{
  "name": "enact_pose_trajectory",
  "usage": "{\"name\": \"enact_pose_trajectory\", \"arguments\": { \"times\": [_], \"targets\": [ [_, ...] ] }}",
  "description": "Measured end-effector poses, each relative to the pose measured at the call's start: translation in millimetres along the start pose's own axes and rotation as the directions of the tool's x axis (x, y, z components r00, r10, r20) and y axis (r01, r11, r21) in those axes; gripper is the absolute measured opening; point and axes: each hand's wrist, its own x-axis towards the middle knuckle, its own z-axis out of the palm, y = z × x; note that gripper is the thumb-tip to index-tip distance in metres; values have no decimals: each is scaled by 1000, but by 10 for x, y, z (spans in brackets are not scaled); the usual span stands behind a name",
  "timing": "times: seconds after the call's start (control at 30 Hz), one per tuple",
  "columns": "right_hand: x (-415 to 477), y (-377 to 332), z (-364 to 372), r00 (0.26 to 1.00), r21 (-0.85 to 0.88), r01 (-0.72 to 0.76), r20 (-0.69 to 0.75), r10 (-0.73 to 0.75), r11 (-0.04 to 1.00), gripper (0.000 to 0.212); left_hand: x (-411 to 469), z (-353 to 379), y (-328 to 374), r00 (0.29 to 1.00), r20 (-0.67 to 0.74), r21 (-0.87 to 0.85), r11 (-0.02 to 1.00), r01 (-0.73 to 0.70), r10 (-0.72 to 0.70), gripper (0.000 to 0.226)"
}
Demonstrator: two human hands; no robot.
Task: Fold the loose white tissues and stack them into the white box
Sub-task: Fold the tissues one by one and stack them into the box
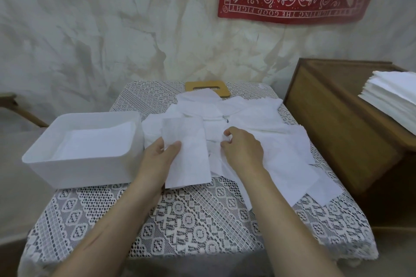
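Left hand (161, 155) gripped a folded tissue (188, 157); right hand (244, 149) pinched loose tissues (290, 141); white box (78, 172) left of both.

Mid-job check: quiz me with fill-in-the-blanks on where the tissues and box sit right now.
The rectangular white plastic box stands to the ____ of the loose white tissue pile.
The left hand holds one ____ white tissue.
The right hand pinches that pile, which lies on a white ____ tablecloth.
Missing: left; folded; lace.
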Motion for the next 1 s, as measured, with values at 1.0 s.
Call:
{"name": "enact_pose_trajectory", "arguments": {
  "times": [1.0],
  "targets": [
    [-565,251,-441,991,46,69,115,-74,997,15,-222,8,18,999,-20,54,998,-33,34,13]
  ]
}}
